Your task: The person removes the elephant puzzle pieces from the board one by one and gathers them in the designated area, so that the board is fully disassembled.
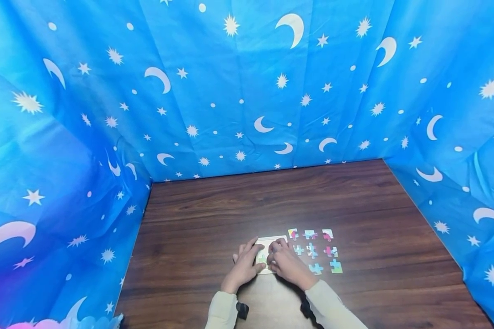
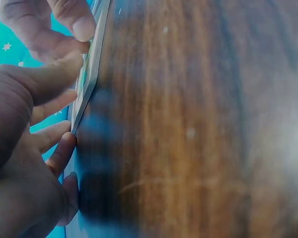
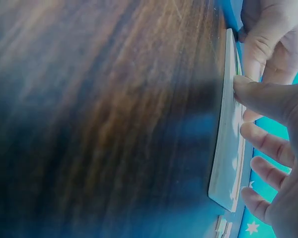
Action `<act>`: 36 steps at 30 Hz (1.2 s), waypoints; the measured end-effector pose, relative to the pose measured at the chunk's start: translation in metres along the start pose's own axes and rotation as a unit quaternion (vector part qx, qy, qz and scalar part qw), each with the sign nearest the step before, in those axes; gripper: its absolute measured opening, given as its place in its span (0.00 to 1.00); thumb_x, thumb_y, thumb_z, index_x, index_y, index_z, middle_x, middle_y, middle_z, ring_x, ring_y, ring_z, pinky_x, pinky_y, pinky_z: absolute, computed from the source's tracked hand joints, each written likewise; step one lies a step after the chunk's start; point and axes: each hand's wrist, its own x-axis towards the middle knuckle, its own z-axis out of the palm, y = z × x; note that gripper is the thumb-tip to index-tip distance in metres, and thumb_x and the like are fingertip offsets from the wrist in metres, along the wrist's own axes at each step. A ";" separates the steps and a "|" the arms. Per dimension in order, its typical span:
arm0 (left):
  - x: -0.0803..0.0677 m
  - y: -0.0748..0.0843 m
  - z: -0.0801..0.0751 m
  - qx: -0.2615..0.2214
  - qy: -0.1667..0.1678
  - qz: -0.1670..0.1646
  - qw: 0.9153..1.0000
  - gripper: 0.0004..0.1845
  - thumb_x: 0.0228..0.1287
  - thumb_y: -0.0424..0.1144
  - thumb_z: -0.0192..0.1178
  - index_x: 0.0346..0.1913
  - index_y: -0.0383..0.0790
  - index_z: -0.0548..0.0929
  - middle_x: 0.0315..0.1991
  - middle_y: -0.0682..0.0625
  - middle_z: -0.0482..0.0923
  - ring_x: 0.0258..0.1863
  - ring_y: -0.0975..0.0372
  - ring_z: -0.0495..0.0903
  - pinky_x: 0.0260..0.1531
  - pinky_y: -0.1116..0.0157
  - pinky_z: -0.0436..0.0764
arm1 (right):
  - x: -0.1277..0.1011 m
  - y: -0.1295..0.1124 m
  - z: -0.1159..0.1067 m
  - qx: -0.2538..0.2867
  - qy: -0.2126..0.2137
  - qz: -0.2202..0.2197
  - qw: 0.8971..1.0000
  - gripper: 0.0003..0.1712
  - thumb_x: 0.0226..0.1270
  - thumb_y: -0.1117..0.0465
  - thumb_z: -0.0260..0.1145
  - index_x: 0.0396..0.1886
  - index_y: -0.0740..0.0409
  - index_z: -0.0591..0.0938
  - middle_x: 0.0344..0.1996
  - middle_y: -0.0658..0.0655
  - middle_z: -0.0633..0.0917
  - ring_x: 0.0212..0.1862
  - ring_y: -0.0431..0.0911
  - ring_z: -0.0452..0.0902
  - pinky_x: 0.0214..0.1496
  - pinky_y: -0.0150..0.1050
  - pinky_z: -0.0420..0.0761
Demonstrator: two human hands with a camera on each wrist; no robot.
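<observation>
A pale shallow puzzle board [image 1: 277, 237] lies flat under both hands, with a green-patterned puzzle piece [image 1: 262, 258] at its lower left. My left hand [image 1: 244, 265] rests at the board's left side; its fingers are fairly straight and the thumb touches the near part. Over the right half, my right hand [image 1: 287, 264] bends its fingers, thumb and index tip close together on a piece at the surface. That piece is mostly hidden by the fingers. In the right wrist view, the board [image 3: 227, 148] shows its near edge, with the right thumb [image 3: 260, 95] on it.
Several loose puzzle pieces lie in rows right of the board, including a pink-and-white one [image 1: 327, 235] and a green-blue one [image 1: 335, 266]. The dark wooden table [image 1: 197, 214] meets blue star-and-moon cloth [image 1: 238, 91] at its back and sides.
</observation>
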 end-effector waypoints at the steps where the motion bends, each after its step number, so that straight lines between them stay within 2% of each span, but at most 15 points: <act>1: 0.001 0.001 0.000 -0.003 -0.003 0.001 1.000 0.29 0.53 0.48 0.65 0.60 0.52 0.72 0.70 0.51 0.53 0.60 0.56 0.58 0.42 0.51 0.56 | 0.000 0.000 0.000 0.001 -0.001 0.003 1.000 0.05 0.43 0.59 0.72 0.19 0.46 0.83 0.35 0.52 0.76 0.46 0.52 0.65 0.44 0.52 0.63; 9: 0.003 0.004 -0.004 -0.001 -0.022 0.014 1.000 0.42 0.38 0.50 0.72 0.63 0.47 0.70 0.71 0.50 0.51 0.59 0.55 0.58 0.42 0.50 0.57 | 0.001 0.001 -0.001 -0.010 -0.015 0.012 1.000 0.04 0.44 0.59 0.71 0.19 0.47 0.83 0.36 0.52 0.77 0.47 0.51 0.65 0.44 0.50 0.64; 14: 0.004 0.003 -0.004 -0.006 -0.020 0.015 1.000 0.43 0.39 0.49 0.73 0.64 0.49 0.68 0.71 0.50 0.52 0.59 0.56 0.58 0.41 0.52 0.56 | 0.002 0.002 -0.001 -0.008 -0.002 -0.012 1.000 0.06 0.43 0.59 0.71 0.17 0.48 0.81 0.37 0.53 0.77 0.48 0.51 0.65 0.45 0.51 0.64; 18: 0.005 0.003 -0.004 -0.003 -0.014 0.018 1.000 0.44 0.39 0.50 0.73 0.64 0.49 0.68 0.71 0.50 0.52 0.59 0.55 0.58 0.40 0.54 0.56 | 0.002 0.003 -0.001 -0.020 -0.009 -0.024 0.999 0.09 0.43 0.56 0.71 0.15 0.47 0.78 0.39 0.53 0.77 0.49 0.51 0.65 0.46 0.49 0.63; 23: 0.006 0.003 -0.003 -0.004 -0.014 0.016 1.000 0.44 0.38 0.51 0.73 0.64 0.49 0.68 0.71 0.50 0.52 0.59 0.56 0.58 0.39 0.56 0.56 | -0.002 0.005 -0.004 -0.020 0.004 -0.031 0.999 0.08 0.42 0.57 0.69 0.15 0.47 0.76 0.39 0.53 0.77 0.49 0.51 0.65 0.47 0.50 0.64; 29: 0.004 0.001 -0.002 -0.003 -0.016 0.015 1.000 0.44 0.38 0.51 0.73 0.64 0.48 0.68 0.71 0.51 0.51 0.59 0.57 0.58 0.39 0.56 0.56 | -0.014 0.012 -0.016 -0.003 0.045 -0.027 0.999 0.04 0.42 0.60 0.66 0.18 0.49 0.78 0.39 0.54 0.77 0.48 0.52 0.66 0.49 0.55 0.65; 36: 0.000 -0.002 -0.002 -0.009 -0.009 0.007 1.000 0.45 0.37 0.49 0.75 0.64 0.48 0.68 0.70 0.50 0.53 0.59 0.56 0.59 0.36 0.59 0.55 | -0.037 0.024 -0.038 -0.007 0.046 -0.010 0.999 0.05 0.43 0.60 0.67 0.19 0.48 0.78 0.40 0.54 0.77 0.50 0.54 0.67 0.50 0.58 0.64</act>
